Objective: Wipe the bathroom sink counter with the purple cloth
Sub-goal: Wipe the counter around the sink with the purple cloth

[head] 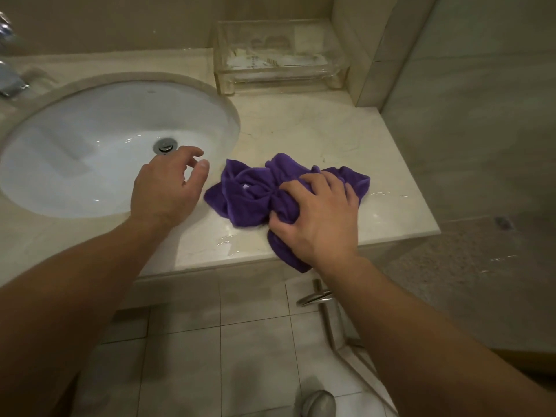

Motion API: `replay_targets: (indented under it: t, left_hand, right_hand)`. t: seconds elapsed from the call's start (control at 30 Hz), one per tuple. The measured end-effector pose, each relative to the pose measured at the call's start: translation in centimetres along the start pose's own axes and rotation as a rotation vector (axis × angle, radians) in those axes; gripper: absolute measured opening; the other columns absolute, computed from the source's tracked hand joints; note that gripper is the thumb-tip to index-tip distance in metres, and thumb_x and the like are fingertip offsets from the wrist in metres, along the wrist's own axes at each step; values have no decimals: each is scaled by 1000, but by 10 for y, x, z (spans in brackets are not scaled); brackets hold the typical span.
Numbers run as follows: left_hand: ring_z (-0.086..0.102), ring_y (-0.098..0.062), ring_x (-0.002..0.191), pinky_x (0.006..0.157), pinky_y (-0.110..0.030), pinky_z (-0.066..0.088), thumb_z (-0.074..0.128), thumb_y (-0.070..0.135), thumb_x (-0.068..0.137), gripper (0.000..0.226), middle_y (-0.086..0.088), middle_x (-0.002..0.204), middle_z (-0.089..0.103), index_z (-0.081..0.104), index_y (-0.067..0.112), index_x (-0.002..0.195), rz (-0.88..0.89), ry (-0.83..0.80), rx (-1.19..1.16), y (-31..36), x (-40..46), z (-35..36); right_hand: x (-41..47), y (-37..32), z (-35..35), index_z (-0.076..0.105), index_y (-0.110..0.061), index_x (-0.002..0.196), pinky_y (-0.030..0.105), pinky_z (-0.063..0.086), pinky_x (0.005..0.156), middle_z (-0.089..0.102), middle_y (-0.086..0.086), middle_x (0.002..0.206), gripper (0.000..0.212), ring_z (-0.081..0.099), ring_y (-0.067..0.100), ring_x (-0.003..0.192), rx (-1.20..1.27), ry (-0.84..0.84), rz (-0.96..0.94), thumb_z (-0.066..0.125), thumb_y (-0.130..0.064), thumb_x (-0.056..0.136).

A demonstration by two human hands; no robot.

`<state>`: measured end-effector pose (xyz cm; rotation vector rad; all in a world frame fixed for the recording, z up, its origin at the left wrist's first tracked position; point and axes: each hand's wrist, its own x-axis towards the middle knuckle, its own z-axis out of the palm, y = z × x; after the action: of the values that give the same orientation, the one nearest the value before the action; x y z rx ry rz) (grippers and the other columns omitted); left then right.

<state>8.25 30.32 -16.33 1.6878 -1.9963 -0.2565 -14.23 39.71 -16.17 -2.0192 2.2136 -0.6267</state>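
Under the right hand (pixel 319 218), whose grip bunches the purple cloth (pixel 255 194) against the wet table (pixel 316 133), wiping seems underway; left hand (pixel 168 188) hovers slack, and remaining puddles beside the grip need 1 pass.

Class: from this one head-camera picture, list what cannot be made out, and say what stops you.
- Chrome tap, head view: cut by left edge.
- Clear plastic box: contents blurred.
- Crumpled purple cloth: near end hidden under the right hand.
- Left hand: hides the white basin's near rim.
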Motion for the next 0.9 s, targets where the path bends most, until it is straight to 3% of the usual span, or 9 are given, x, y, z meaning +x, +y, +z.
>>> replay_targets:
  t: [0.5,0.77,0.9]
  left_hand:
    - [52,-22,80,78,-42,44,36,48,92,51,-5,109,70,62,18,123,-47,-23,91,7,2,-1]
    - [56,-34,108,95,-47,37,31,49,97,49,-8,122,63,58,21,127,-154,-60,108,48,15,30]
    - [54,-34,106,91,-47,40,26,52,94,55,-11,121,59,59,17,122,-155,-18,180,72,12,45]
  right_hand:
    - [13,84,-33,66,-36,113,55,31,112,62,-2,126,44,48,27,130,10,32,66,60,-60,77]
    - [19,94,-38,68,-36,108,53,37,106,64,-3,117,41,53,27,120,29,21,78,61,-59,75]
    - [31,86,-51,66,-37,104,48,38,99,62,-7,107,38,52,25,111,-20,-81,143,55,-64,79]
